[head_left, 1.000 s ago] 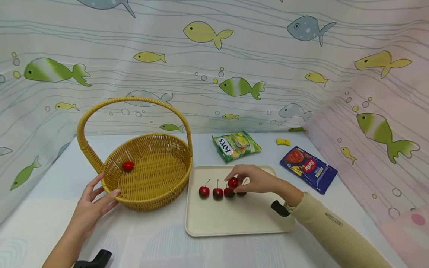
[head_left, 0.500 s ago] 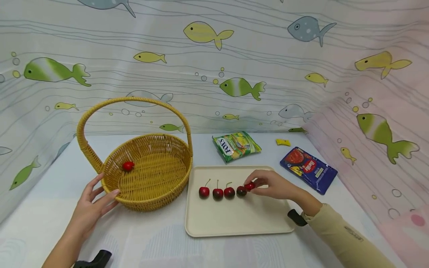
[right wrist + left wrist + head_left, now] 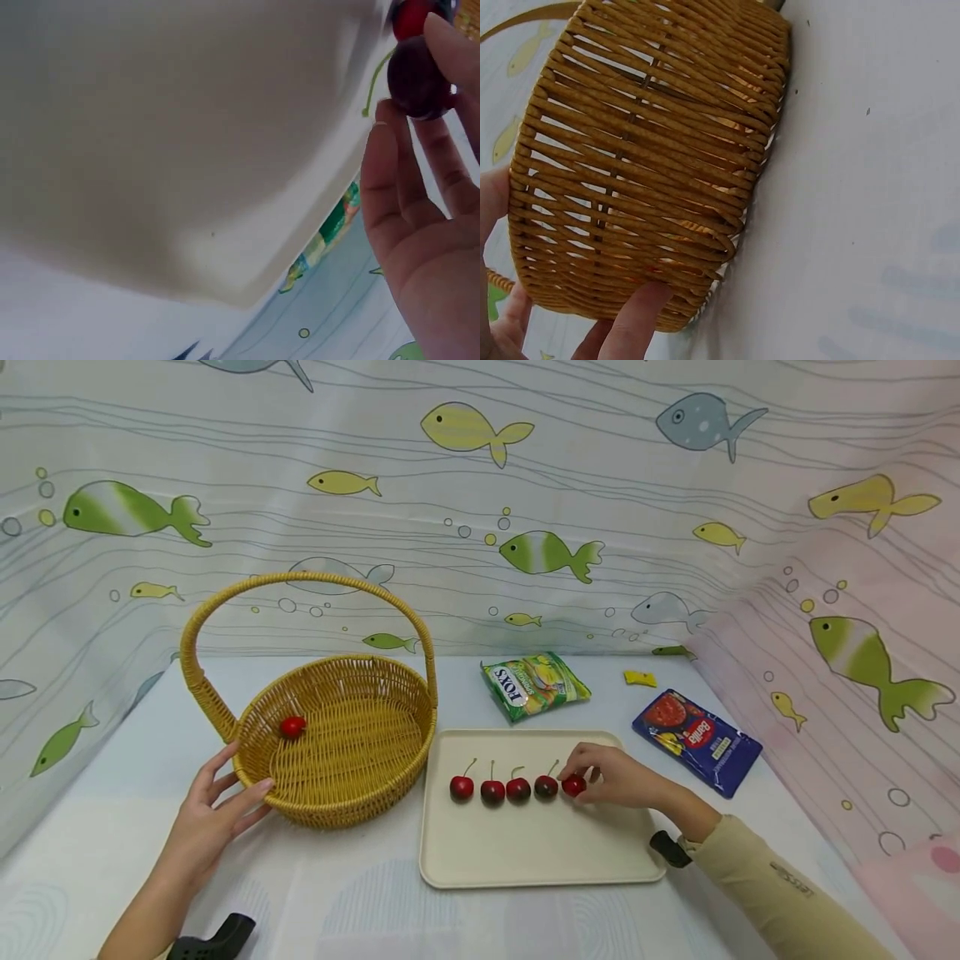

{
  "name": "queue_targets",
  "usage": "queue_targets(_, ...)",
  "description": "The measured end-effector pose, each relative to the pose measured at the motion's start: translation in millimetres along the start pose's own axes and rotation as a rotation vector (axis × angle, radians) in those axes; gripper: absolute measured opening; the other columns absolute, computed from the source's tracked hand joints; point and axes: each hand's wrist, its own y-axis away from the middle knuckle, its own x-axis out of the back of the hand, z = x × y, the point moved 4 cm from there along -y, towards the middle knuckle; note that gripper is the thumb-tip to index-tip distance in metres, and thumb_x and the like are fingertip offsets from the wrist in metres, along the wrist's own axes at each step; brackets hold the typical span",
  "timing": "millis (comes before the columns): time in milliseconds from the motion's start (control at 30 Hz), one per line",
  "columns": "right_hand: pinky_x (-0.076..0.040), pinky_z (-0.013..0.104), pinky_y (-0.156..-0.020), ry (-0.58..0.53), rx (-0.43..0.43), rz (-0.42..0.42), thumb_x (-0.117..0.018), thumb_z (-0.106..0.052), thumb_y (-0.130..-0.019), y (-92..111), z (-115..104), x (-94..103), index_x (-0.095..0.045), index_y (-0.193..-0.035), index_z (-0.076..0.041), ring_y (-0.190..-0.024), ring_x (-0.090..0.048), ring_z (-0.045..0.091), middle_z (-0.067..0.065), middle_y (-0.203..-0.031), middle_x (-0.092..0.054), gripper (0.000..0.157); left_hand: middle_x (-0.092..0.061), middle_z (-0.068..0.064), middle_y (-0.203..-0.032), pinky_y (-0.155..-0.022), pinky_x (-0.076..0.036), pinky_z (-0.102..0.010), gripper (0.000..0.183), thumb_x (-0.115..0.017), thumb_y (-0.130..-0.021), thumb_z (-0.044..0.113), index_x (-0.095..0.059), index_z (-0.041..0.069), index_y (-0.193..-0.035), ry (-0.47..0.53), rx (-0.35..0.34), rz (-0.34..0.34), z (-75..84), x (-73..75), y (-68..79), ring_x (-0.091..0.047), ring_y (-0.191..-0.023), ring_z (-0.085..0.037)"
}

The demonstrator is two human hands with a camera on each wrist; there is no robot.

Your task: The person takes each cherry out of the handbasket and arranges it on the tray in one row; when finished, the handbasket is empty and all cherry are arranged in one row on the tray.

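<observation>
On the beige tray [image 3: 543, 864], my right hand [image 3: 618, 777] pinches a red cherry [image 3: 574, 786] between thumb and fingertips at the right end of a row. Several dark red cherries [image 3: 492, 792] with green stems make up the rest of the row. In the right wrist view, the held cherry [image 3: 418, 79] looks dark, and another cherry [image 3: 411, 18] is behind it. To the left stands a yellow wicker basket [image 3: 352, 814] with one red cherry [image 3: 292, 727] inside. My left hand [image 3: 213, 818] rests spread against its near left side, fingertips touching the outer wall and rim.
A tall arched handle [image 3: 307, 577] rises over the basket. Behind the tray lie a green FOX'S packet [image 3: 535, 685] and a small yellow packet [image 3: 640, 678]. A blue Barilla pouch [image 3: 697, 741] lies at the right. Fish-printed cloth surrounds the white table.
My right hand has moved right with the cherry, from above the row to its right end, and has lowered it to the tray. The left hand stays on the basket.
</observation>
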Motion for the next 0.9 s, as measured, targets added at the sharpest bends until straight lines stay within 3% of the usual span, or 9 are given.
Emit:
queue_targets(367,-0.054,0.033,-0.077,-0.002,-0.052,-0.064,-0.076,0.006,-0.071,-1.9,-1.2,-3.1,-0.058,-0.117,-0.002,-0.088,-0.054,0.023,0.008,-0.099,-0.055,0.05,0.001,-0.034,-0.143,-0.071,-0.053,-0.019,0.085,-0.063,-0.09,0.016,-0.005,0.026,-0.151,0.002,-0.038,-0.012,1.0,0.2,1.5,-0.052,-0.089,0.007)
queue_targets(900,-0.053,0.037,-0.079,0.009,-0.06,-0.06,-0.078,-0.001,-0.072,-2.2,-3.6,2.8,-0.056,-0.119,-0.003,-0.09,-0.057,0.022,0.009,-0.101,-0.056,0.052,0.004,-0.035,-0.144,-0.07,-0.053,-0.017,0.084,-0.062,-0.09,0.016,-0.004,0.028,-0.15,-0.012,-0.013,-0.005,2.7,-1.6,1.4,-0.05,-0.085,0.01)
